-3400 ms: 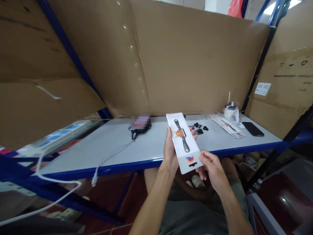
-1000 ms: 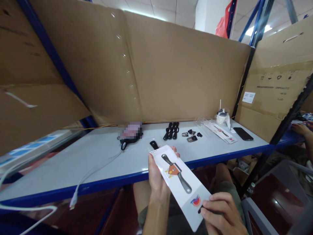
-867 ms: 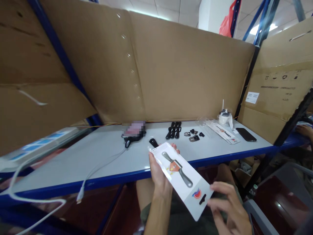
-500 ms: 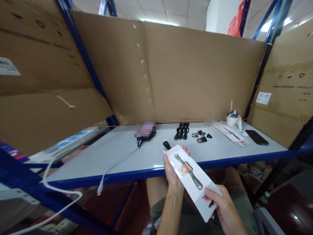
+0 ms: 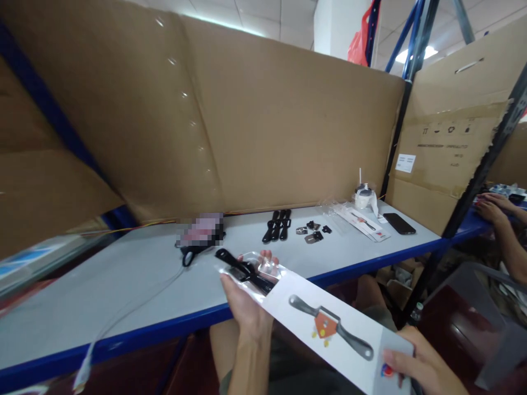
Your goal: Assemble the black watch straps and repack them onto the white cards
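My left hand (image 5: 249,307) is wrapped round a clear plastic pack (image 5: 242,282) from below, its fingertips showing at the far side. Inside lies a black spokeshave (image 5: 247,269), its lower handle going out of sight under a white printed card (image 5: 325,329). The card carries a picture of a spokeshave. Its lower right end is pinched by my right hand (image 5: 415,362), thumb on top. On the table beyond, several black spokeshave bodies (image 5: 276,226) lie side by side. Loose metal blades and small black parts (image 5: 313,230) rest to their right.
Another printed card (image 5: 364,222) lies with clear plastic near a phone (image 5: 399,223) and a white cup (image 5: 363,197). A pouch-like thing (image 5: 201,236) and a white cable (image 5: 135,302) are at left. Cardboard walls the table (image 5: 144,258). At far right is another person's hand (image 5: 494,206).
The card has moved down and right with my right hand, uncovering much of the black spokeshave in my left hand. The view has turned right, bringing another person's hands in.
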The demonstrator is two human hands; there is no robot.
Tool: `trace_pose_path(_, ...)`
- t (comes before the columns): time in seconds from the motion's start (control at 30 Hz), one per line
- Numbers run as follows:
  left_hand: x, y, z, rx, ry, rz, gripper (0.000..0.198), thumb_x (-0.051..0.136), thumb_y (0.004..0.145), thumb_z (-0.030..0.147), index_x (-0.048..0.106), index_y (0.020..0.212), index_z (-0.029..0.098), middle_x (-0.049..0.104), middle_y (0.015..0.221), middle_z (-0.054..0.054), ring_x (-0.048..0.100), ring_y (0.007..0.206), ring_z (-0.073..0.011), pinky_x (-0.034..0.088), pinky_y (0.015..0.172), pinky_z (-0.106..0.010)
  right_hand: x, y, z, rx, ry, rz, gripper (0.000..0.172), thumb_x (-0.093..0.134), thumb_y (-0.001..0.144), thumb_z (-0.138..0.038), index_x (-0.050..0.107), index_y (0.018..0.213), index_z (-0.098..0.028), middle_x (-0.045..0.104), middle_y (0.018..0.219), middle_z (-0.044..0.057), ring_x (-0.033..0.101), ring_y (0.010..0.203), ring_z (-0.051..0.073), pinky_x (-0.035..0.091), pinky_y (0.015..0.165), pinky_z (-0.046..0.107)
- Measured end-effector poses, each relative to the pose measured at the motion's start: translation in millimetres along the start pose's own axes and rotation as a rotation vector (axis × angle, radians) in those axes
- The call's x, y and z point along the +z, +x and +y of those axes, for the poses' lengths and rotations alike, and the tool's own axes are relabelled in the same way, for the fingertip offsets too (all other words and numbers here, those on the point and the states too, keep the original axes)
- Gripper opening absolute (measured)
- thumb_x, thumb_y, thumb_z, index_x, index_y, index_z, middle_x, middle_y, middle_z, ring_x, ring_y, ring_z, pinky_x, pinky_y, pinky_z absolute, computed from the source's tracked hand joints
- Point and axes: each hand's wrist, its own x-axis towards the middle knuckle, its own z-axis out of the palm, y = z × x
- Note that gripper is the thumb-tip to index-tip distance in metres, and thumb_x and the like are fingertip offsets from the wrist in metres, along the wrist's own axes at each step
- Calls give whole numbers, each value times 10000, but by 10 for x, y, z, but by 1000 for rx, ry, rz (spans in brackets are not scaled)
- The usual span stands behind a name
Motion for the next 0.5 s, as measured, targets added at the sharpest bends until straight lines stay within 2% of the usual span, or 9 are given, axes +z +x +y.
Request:
trace_pose_path(0.13,-4,118,-5,15,34,52,528,331,962,657,635,970,225,692,1079,-114,670,1066,-271,543,921,-451,-460,-55,-25,-14,151,215,474,878,503,-559,647,664,-179,649,598,30,610,555,195,484,506,275)
trace_pose_path(0.23,1,161,-20,-4,39,31,495,363,962,640,633,961,226,691,1083,-107,664,1077,-267,511,977,-478,-557,87,-171,-176,329,453,476,871,555,-544,680,791,-177,664,630,25,579,504,176,479,450,281)
trace_pose_path(0.3,5,171,-17,-33,64,29,516,328,973,634,639,974,222,694,1077,-108,659,1093,-272,488,1007,-494,-561,301,-296,-354,360,553,444,848,626,-512,678,844,-164,662,649,19,521,451,140,397,372,248)
trace_pose_path(0.37,5,171,-6,-54,102,34,547,290,981,635,645,984,219,698,1075,-111,653,1112,-273,478,1018,-490,-585,592,-389,-503,319,597,425,822,671,-507,664,828,-146,656,647,18,499,439,118,385,376,237)
trace_pose_path(0.5,0,160,16,-62,128,51,546,303,971,648,650,985,225,705,1062,-98,650,1118,-268,486,1013,-474,-721,1198,-408,-459,54,593,442,759,693,-557,630,729,-136,543,451,-11,452,361,109,282,343,216)
